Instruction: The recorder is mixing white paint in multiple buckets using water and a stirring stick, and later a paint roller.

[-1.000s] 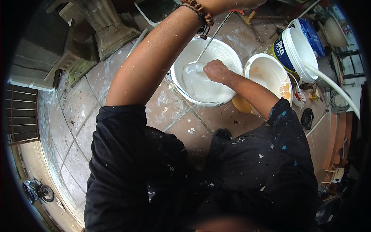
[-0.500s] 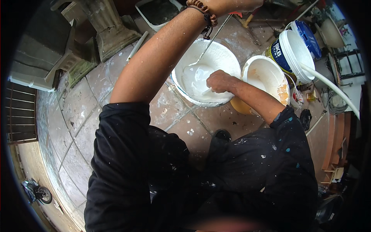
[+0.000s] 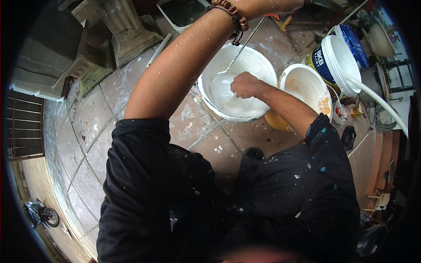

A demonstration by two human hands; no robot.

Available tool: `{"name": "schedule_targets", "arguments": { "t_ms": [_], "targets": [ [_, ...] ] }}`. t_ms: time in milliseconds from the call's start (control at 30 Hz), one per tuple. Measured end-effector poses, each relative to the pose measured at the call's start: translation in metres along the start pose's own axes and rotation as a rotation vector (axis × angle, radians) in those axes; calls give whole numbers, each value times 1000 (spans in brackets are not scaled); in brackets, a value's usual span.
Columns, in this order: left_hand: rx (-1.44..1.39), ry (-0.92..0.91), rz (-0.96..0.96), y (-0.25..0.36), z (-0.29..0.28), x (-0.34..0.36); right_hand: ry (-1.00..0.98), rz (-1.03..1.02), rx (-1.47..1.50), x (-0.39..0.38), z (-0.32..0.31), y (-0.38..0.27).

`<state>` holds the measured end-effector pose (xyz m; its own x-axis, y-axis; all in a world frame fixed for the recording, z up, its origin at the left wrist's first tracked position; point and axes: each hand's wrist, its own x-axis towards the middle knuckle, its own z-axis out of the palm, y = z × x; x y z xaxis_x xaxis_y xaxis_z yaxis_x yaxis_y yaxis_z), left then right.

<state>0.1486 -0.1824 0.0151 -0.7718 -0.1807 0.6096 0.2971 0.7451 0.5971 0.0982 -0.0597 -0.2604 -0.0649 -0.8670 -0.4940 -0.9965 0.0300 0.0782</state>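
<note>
My right hand (image 3: 244, 85) is closed in a fist over a large white bucket (image 3: 259, 57). A pale, paint-coloured bit of something shows under its fingers; its kind is hidden. Glossy white liquid, which looks like paint (image 3: 222, 91), lies inside. A thin metal mixing rod (image 3: 247, 41) slants down into this liquid, its bent lower end partly showing. My left arm reaches across the bucket's far left side, with a beaded bracelet at the wrist. At the top edge is my left hand (image 3: 285, 5), just above a red part and the rod's upper end; its fingers are out of sight.
To the right stand a paint-stained tub (image 3: 326, 103) and a blue-labelled bucket (image 3: 322, 57) with a pale hose (image 3: 381, 103) in it. A blue lid (image 3: 353, 46) is behind. Concrete pedestals (image 3: 127, 37) and a water-filled basin (image 3: 175, 27) are at far left. Splashed tiles (image 3: 193, 120) cover the floor.
My right hand has moved slightly up and left within the bucket. More of the rod's bent lower end shows. The whole view has shifted a little.
</note>
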Motion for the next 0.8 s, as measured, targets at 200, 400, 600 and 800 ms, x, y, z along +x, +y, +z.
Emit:
{"name": "schedule_targets", "arguments": {
  "t_ms": [200, 400, 600, 800],
  "targets": [
    [1, -19, -11, -1, -1, -1, 137, -1, 4, 8, -4, 20],
    [-17, -27, 8, -2, 2, -2, 288, 89, 14, 11, -13, 40],
    [-9, -18, 19, 0, 2, -2, 326, 129, -39, 13, -8, 45],
    [-18, -16, 8, 2, 2, -2, 286, 23, -15, 8, 6, 19]
  ]
}}
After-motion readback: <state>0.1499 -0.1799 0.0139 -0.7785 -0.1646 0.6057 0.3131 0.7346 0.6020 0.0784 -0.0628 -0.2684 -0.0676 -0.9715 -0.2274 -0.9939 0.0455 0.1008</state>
